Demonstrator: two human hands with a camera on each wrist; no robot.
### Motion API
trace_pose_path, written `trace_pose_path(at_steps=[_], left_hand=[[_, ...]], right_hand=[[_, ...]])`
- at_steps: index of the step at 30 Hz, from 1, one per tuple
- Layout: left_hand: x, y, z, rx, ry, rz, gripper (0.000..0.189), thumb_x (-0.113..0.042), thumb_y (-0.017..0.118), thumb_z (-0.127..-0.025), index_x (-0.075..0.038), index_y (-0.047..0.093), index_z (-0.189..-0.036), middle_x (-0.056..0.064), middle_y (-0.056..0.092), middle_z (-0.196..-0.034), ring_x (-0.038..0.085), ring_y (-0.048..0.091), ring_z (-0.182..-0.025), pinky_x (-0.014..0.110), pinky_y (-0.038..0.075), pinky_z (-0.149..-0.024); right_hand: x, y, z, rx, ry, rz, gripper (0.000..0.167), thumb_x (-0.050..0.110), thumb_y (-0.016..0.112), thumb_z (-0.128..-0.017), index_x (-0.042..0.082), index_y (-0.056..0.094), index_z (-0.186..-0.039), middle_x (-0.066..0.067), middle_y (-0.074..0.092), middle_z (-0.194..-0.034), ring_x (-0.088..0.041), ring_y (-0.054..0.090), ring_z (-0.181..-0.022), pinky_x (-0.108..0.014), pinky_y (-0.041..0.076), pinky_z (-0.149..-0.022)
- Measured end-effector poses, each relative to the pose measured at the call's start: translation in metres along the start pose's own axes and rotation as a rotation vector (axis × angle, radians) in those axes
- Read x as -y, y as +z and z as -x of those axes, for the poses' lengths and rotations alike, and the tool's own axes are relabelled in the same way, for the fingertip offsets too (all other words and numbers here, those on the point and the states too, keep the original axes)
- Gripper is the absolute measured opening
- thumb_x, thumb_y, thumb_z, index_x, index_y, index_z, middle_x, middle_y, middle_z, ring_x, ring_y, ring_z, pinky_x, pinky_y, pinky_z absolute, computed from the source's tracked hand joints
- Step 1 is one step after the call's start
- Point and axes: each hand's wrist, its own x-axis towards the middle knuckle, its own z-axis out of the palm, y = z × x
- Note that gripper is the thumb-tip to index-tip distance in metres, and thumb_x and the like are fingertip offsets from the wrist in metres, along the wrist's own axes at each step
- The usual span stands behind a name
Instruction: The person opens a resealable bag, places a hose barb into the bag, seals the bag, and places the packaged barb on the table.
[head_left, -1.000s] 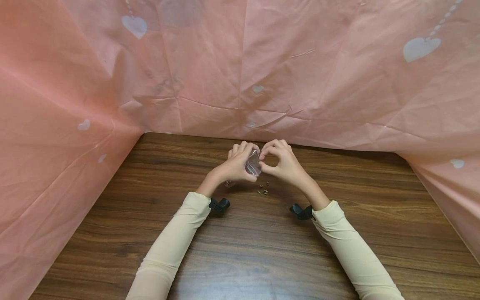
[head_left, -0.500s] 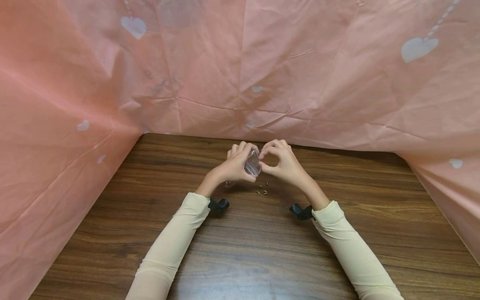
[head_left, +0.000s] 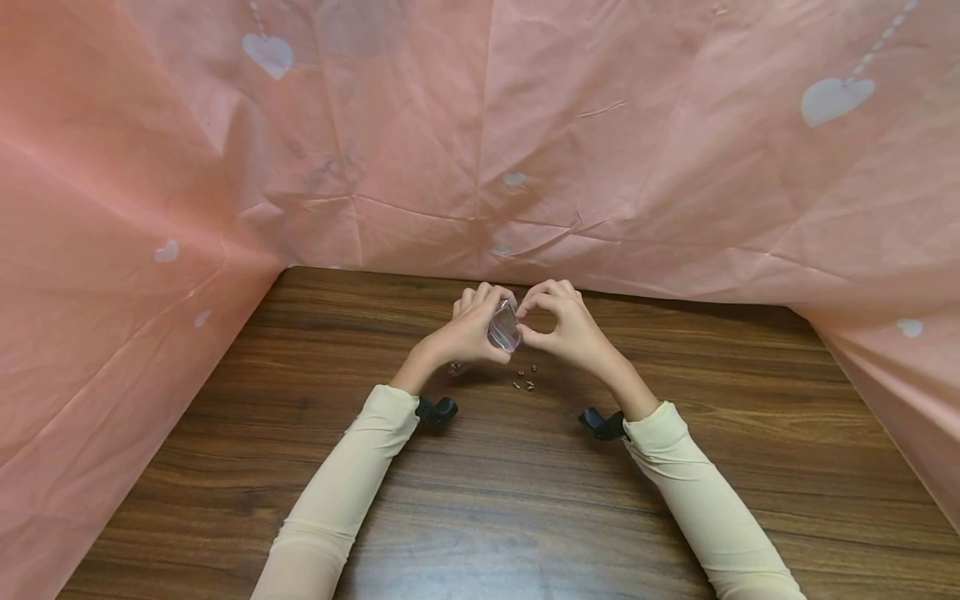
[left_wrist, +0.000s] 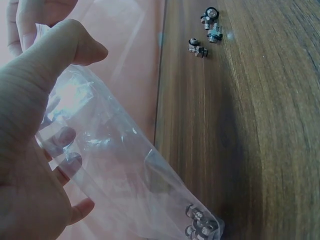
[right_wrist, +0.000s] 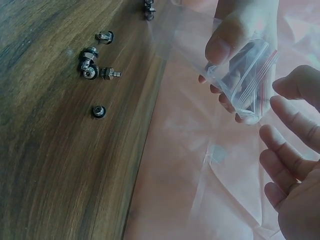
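My left hand (head_left: 471,329) grips a clear plastic zip bag (head_left: 504,327) near its mouth, fingers and thumb around it. In the left wrist view the bag (left_wrist: 120,165) hangs down, with several small metal fittings (left_wrist: 200,225) gathered in its bottom corner. The mouth of the bag gapes in the right wrist view, showing the zip strips and a red line. My right hand (head_left: 564,323) curves its thumb and forefinger into a ring, their tips pinching at the bag's lip; its other fingers (right_wrist: 282,172) are spread loosely. Several loose metal fittings (right_wrist: 89,62) lie below on the table.
The brown wood-grain table (head_left: 480,483) spreads out in front. Pink cloth (head_left: 420,133) printed with pale hearts hangs behind and at both sides. Black wrist cameras (head_left: 437,410) sit on both wrists, below pale sleeves (head_left: 337,492).
Bag and hands stay nearly in place, shifting only very slightly left in the head view. The fittings lie as before.
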Motion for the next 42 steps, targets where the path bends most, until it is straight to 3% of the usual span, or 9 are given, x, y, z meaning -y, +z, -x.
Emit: trace_pose_path(at_steps=[18,42], left_hand=[[0.001,-0.003,0.001,-0.003,-0.005,0.008,0.082,-0.022,0.088,-0.065,-0.018,0.042,-0.133,0.01,0.045,-0.122,0.031,0.035,-0.112,0.048,0.029,-0.1],[0.003,-0.004,0.0,-0.005,-0.01,0.021,0.083,-0.022,0.088,-0.066,-0.018,0.041,-0.134,0.012,0.045,-0.123,0.032,0.035,-0.114,0.05,0.03,-0.103]], right_hand=[[0.001,-0.007,0.005,0.041,0.006,0.034,0.016,0.005,0.08,-0.08,0.006,0.072,-0.094,-0.011,0.064,-0.105,-0.03,0.048,-0.1,-0.047,0.031,-0.094],[-0.008,-0.005,0.03,0.199,0.01,0.114,0.016,0.009,0.082,-0.076,0.011,0.071,-0.088,-0.008,0.064,-0.103,-0.028,0.05,-0.1,-0.044,0.033,-0.089]])
